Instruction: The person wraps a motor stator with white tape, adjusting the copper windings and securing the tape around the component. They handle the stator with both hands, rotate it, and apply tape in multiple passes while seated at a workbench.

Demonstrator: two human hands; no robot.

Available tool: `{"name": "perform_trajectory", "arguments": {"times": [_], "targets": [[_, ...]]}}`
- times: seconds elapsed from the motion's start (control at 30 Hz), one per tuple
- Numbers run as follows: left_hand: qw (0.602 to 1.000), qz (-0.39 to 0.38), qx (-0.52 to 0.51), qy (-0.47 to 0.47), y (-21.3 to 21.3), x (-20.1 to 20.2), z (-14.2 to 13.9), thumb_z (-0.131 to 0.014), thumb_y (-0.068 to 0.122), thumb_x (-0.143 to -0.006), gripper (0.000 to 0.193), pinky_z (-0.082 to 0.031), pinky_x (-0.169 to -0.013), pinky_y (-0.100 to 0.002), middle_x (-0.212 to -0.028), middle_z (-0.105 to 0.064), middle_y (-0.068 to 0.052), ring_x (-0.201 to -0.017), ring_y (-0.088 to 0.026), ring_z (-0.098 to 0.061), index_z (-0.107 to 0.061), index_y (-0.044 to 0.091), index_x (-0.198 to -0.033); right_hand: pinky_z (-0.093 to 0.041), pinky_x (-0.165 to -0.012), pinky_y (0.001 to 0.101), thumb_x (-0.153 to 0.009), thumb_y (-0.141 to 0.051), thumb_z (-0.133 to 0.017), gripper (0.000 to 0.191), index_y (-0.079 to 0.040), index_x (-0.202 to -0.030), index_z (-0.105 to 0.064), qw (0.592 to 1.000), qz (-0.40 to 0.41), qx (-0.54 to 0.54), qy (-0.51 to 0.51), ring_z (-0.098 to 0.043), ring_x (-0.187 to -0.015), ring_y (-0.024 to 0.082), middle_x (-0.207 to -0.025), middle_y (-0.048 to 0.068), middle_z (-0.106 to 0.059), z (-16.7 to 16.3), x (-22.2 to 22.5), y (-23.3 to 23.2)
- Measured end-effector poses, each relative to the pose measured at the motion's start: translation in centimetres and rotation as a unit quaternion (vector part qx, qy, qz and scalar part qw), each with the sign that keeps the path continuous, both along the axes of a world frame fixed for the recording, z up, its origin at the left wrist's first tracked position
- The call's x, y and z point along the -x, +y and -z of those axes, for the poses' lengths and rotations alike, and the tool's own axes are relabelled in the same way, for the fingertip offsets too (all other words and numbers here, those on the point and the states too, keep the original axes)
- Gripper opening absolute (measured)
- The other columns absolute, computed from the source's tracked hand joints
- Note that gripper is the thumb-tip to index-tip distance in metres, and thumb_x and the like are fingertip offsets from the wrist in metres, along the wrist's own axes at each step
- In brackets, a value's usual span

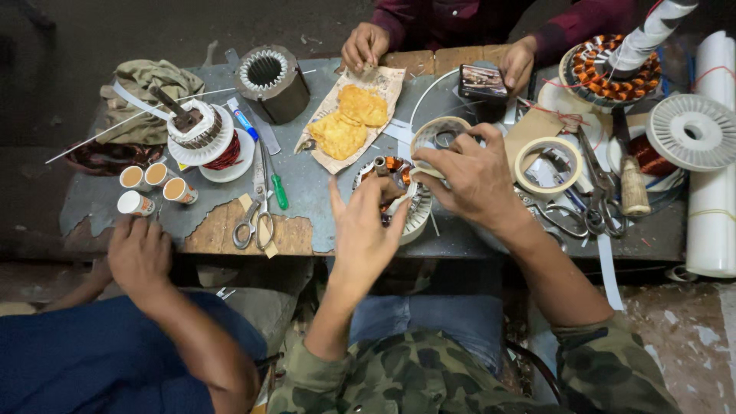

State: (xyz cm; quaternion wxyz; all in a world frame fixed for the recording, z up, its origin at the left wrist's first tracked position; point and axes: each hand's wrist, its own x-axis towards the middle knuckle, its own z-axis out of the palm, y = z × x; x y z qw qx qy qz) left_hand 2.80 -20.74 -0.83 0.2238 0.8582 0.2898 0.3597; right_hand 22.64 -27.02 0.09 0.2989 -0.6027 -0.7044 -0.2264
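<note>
Left hand: the left hand is over the near table edge, fingers spread and curled, fingertips touching the wound stator; it pinches a white strip at the stator's rim.
Right hand: the right hand grips a roll of tape between thumb and fingers, just above and right of the stator.
Stator position: centre of the grey table, close to the near edge, copper windings showing on top; both hands partly cover it.
Obstructions ahead: a paper with yellow fried snacks lies just beyond the stator; a bare stator core stands further left.
Left of work: scissors and a green-handled screwdriver lie near the edge; four small cups stand well apart to the left.
Right of work: a second tape ring, pliers and a white spool.
Other persons: one person's hand in a blue sleeve rests at the near left edge; another person's two hands are at the far edge.
</note>
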Motion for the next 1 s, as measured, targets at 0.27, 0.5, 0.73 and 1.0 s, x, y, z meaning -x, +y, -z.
{"name": "perform_trajectory", "arguments": {"times": [0.27,0.5,0.73,1.0], "targets": [[0.989,-0.104,-0.104,0.013,-3.1,-3.0,0.8,-0.076,0.028,-0.091,0.052,-0.019,-0.112,-0.075,-0.122,-0.068,-0.016,-0.132,-0.040,-0.052,-0.054,-0.001,-0.128,-0.039,-0.096,0.0424,-0.086,-0.032,-0.088,0.037,-0.015,-0.116,-0.072,0.999,0.005,-0.042,0.002,-0.060,-0.084,0.019,-0.083,0.000,-0.064,1.3,0.1,-0.1],[0.991,-0.093,-0.061,-0.073,-2.7,-3.6,2.9,-0.076,0.019,-0.096,0.040,-0.027,-0.123,-0.064,-0.113,-0.069,-0.013,-0.119,-0.034,-0.063,-0.054,0.003,-0.125,-0.039,-0.098,0.0426,-0.090,-0.029,-0.087,0.035,-0.015,-0.117,-0.070,0.998,0.027,-0.049,0.019,-0.060,-0.083,0.019,-0.088,0.000,-0.066,1.6,0.4,-1.0],[0.991,0.132,0.024,-0.008,2.7,0.1,1.1,-0.082,0.021,-0.085,0.040,-0.007,-0.126,-0.064,-0.104,-0.071,-0.008,-0.108,-0.028,-0.069,-0.058,0.007,-0.113,-0.044,-0.088,0.0411,-0.092,-0.027,-0.087,0.032,-0.012,-0.113,-0.069,0.989,0.118,-0.086,-0.009,-0.057,-0.070,0.020,-0.081,0.000,-0.065,2.9,4.1,-4.4],[0.992,0.093,0.085,-0.025,2.7,-1.3,1.4,-0.085,0.019,-0.084,0.037,-0.006,-0.127,-0.062,-0.091,-0.074,0.000,-0.085,-0.017,-0.074,-0.057,0.008,-0.106,-0.046,-0.080,0.0381,-0.092,-0.024,-0.087,0.038,-0.008,-0.120,-0.067,0.995,0.089,-0.048,0.020,-0.056,-0.060,0.017,-0.075,0.000,-0.066,4.0,3.2,-3.7]]}}
